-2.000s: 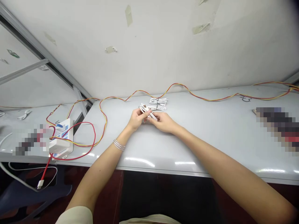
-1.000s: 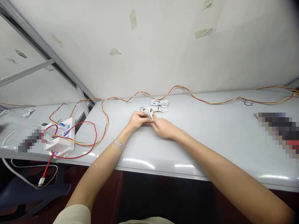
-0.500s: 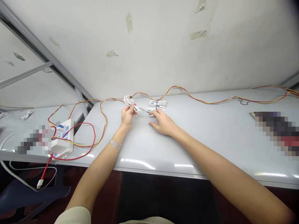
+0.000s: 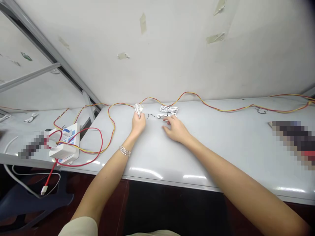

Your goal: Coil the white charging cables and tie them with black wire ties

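Observation:
My left hand (image 4: 137, 123) is closed round a small coil of white cable (image 4: 138, 109), held just above the white table (image 4: 221, 144) near the wall. A thin black twist tie (image 4: 150, 116) lies loose on the table between my hands. My right hand (image 4: 175, 128) rests on the table with its fingers spread, the fingertips close to the nearer of two tied white cable bundles (image 4: 167, 112).
A twisted red and yellow wire (image 4: 197, 96) runs along the back of the table. At the left stands a white power strip (image 4: 64, 144) with a red cable looped round it. A blurred dark object (image 4: 295, 137) lies at the right.
Both hands held the white cable coil together. My left hand then carried it off to the left, while my right hand let go and settled open on the table by the tied bundles.

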### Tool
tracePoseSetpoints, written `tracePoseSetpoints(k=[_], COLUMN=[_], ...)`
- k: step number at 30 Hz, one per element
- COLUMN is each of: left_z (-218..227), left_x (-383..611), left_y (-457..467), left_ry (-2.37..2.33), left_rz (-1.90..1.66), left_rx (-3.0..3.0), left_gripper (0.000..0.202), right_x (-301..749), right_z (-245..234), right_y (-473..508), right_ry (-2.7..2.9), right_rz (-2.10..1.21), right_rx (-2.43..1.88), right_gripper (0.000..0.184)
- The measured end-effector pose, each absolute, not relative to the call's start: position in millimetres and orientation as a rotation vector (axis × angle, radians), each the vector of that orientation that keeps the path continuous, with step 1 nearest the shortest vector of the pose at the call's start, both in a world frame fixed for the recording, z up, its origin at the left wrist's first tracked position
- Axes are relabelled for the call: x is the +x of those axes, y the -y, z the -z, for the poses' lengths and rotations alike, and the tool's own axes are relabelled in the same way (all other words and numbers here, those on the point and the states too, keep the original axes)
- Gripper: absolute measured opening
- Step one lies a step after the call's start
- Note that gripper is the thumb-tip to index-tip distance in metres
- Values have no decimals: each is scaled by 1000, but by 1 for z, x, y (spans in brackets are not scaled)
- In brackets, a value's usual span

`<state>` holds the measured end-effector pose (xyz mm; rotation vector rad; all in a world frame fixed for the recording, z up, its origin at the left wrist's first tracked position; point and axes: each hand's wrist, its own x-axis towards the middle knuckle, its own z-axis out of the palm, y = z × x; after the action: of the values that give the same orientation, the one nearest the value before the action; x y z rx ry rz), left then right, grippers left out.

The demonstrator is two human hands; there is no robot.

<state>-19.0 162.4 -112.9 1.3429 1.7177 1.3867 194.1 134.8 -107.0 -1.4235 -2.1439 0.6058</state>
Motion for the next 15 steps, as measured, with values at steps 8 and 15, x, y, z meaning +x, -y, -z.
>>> tracePoseSetpoints(k=[8, 15], left_z=[110, 112], left_x=[-24, -20], left_y=[-161, -161], left_ry=[-2047, -2164], left_rz=[-1074, -664], left_rx=[1661, 1880], left_gripper=[25, 22], right_x=[193, 193], right_z=[108, 110], right_y=[-136, -136], right_ry=[2128, 2107], right_rz=[-629, -646], right_rx=[-1413, -1395], right_gripper=[33, 31])
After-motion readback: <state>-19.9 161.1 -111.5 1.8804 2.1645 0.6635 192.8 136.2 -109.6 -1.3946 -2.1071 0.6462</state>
